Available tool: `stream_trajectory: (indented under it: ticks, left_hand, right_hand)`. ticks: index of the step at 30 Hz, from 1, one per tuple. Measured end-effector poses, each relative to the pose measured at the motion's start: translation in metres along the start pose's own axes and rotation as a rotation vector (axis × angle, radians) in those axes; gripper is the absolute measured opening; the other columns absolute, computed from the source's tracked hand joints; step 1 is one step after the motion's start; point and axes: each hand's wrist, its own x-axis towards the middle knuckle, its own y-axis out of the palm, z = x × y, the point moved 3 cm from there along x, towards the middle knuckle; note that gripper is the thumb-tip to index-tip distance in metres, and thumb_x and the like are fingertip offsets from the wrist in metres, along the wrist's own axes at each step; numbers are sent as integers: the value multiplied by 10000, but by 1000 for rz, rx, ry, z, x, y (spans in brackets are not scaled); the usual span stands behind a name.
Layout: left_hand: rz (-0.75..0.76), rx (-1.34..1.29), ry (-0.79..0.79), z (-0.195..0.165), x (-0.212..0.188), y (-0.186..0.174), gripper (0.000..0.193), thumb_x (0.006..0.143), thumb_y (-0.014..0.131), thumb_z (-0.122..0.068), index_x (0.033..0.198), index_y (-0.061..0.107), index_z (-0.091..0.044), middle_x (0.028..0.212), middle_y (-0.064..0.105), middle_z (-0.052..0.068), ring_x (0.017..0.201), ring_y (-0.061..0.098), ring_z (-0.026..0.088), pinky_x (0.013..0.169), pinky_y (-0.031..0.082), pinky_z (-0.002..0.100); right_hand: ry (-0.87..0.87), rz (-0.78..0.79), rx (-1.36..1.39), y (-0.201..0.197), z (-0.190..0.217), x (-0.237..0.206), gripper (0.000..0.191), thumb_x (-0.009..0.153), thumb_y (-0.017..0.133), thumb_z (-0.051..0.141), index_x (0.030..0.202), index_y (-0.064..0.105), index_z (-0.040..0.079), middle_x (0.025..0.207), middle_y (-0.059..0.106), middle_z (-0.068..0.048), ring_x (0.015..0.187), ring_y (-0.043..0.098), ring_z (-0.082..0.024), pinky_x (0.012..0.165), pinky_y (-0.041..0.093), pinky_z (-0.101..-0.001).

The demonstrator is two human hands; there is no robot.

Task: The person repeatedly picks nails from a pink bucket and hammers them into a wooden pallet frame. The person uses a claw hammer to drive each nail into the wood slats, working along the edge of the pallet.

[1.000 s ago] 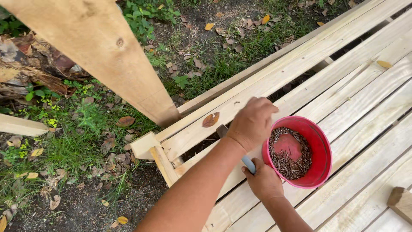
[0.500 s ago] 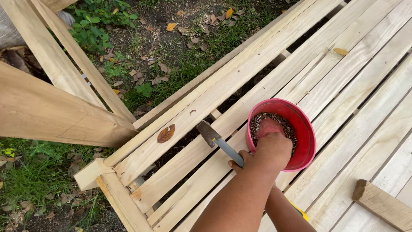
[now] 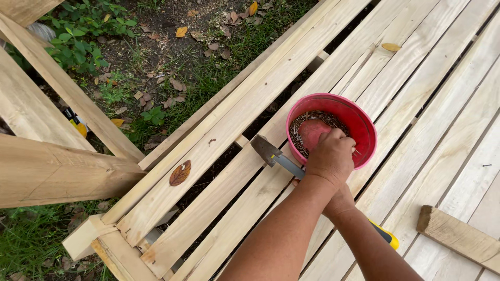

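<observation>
left hand fingers dipped in red bowl, pinching nails | right hand closed round hammer | plank deck

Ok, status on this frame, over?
Left hand down in red bowl of nails, grip unclear. Right hand gripping hammer. Dry leaf on planks, clear of hands.
</observation>
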Motion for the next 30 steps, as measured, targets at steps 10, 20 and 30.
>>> stream_trajectory:
  ticks: [10, 20, 30]
  left_hand:
    - [8, 47, -54, 27, 51, -18, 254, 793, 615, -24, 964, 783, -107, 1117, 698, 128, 1054, 667, 354, 883, 555, 473]
    - [-49, -114, -53, 32, 84, 2, 103, 848, 708, -69, 945, 739, -81, 1001, 732, 118, 1010, 697, 313, 862, 581, 428]
    - [57, -162, -60, 33, 74, -9, 434, 831, 577, 75, 1195, 696, -128, 1151, 729, 113, 1100, 687, 294, 930, 572, 405]
  right_hand:
    - [635, 231, 175, -81, 9, 34, 343, 872, 689, 377, 1100, 727, 123, 1058, 758, -158, 1029, 692, -384, 889, 555, -489]
    - [825, 220, 308, -91, 16, 44, 358, 909, 656, 387, 1159, 723, 140, 1083, 756, -178, 1047, 702, -379, 904, 558, -489]
    - [918, 230, 381, -74, 35, 42, 381, 938, 610, 403, 1153, 738, 116, 1122, 751, -175, 1074, 699, -378, 924, 557, -486]
